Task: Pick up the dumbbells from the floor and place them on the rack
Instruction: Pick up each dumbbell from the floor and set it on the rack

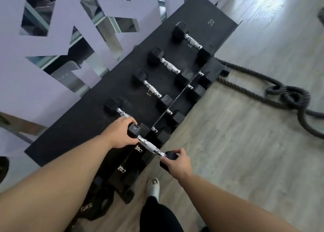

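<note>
Though small, black-headed, chrome-handled dumbbell

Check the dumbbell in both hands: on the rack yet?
Not settled: left hand and right hand grip the dumbbell by its ends at the rack edge.

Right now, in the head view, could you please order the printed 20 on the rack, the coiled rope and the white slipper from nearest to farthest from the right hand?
From the right hand:
1. White slipper, just below it, on the floor.
2. Coiled rope, off to the right on the floor.
3. Printed 20, at the rack's far top end.
</note>
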`<state>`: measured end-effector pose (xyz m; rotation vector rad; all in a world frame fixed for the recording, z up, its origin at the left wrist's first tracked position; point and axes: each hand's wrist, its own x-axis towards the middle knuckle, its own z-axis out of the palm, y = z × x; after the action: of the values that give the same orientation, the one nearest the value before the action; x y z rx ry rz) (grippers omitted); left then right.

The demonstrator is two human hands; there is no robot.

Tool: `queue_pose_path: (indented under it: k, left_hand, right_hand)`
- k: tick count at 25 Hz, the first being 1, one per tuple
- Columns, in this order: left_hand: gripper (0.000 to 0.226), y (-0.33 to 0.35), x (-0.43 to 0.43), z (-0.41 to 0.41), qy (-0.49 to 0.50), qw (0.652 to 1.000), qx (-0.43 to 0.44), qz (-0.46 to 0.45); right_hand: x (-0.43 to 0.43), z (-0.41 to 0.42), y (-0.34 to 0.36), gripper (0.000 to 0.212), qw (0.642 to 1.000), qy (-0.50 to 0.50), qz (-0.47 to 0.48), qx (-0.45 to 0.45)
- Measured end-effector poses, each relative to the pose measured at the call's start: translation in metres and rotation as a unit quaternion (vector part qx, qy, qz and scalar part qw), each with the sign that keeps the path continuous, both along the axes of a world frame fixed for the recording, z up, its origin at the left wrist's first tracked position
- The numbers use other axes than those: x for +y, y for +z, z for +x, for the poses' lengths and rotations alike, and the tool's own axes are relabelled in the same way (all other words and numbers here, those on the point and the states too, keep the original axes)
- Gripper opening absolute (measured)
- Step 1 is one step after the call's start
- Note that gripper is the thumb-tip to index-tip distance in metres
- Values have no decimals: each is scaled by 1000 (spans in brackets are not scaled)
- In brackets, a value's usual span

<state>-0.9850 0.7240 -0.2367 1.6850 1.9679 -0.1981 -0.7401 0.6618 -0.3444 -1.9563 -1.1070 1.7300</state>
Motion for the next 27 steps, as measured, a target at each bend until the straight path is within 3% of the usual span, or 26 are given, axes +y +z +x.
queue_pose_path:
  k: [13, 23, 27]
  left_hand:
    - [66, -43, 15, -244, -53, 998, 3, -26]
    - [65, -100, 3, -262, -68, 998, 8, 17]
    - [57, -104, 3, -264, -63, 998, 3, 6]
  right_hand:
    - [-17, -268, -26, 55, 996, -57, -71, -15]
    - [-17, -295, -58, 39, 986, -113, -68, -104]
    - [-12, -280, -56, 38, 988, -82, -63, -110]
